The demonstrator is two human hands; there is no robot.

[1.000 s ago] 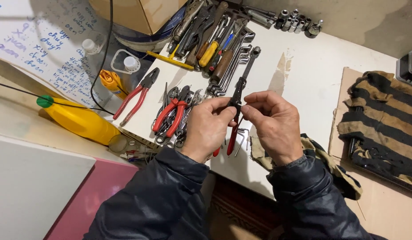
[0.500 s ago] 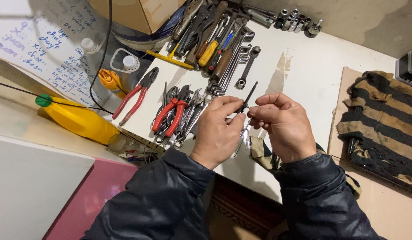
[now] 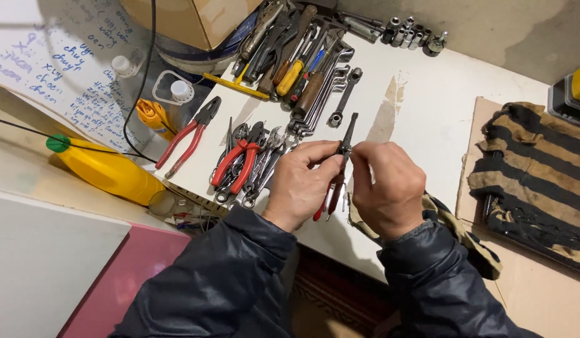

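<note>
Long-nose pliers [image 3: 344, 150] with red handles are pinched at the pivot between left hand [image 3: 300, 181] and right hand [image 3: 387, 188]. Slip risk judged: handles hang unsupported below the grip, above the white table [image 3: 427, 106].

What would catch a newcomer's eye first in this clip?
Both hands meet at the middle of the white table: the left hand and the right hand grip red-handled long-nose pliers. Behind them lies a heap of tools, with a yellow bottle at the left edge.
</note>
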